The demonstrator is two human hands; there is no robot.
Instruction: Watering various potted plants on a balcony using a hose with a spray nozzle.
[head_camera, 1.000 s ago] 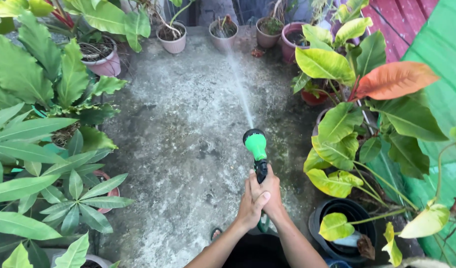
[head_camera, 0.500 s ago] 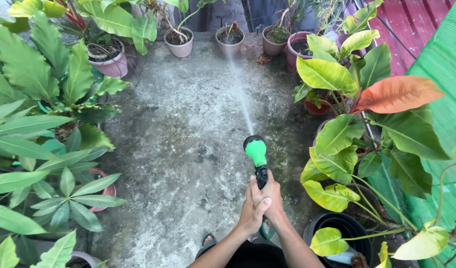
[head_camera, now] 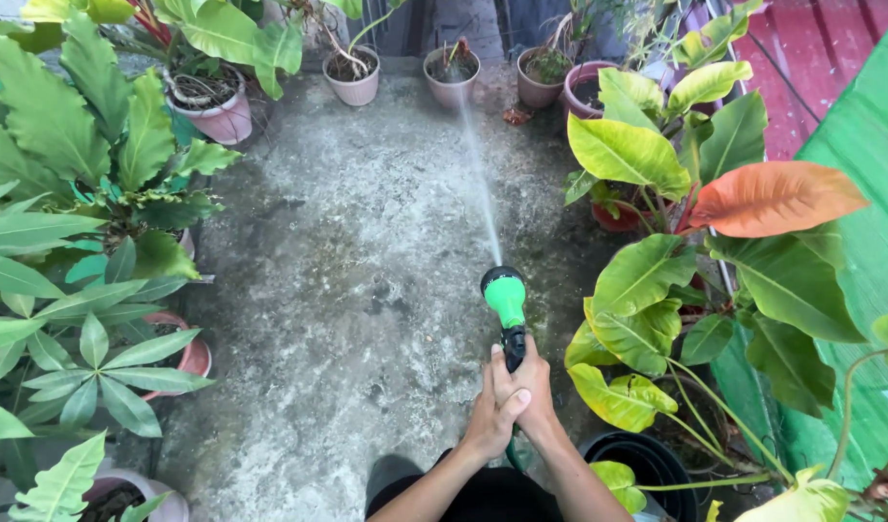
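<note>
Hands low in the frame's centre: left hand and right hand wrap together around the green hose nozzle, spraying toward what seems a small pot at top centre.

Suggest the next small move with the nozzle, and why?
Probably hold aim a moment, then swing slightly right: both hands grip the nozzle, and its spray lands at the middle pot, with the next pot just right.

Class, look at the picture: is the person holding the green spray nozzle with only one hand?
No: both the left hand and the right hand wrap the handle of the green spray nozzle.
</note>
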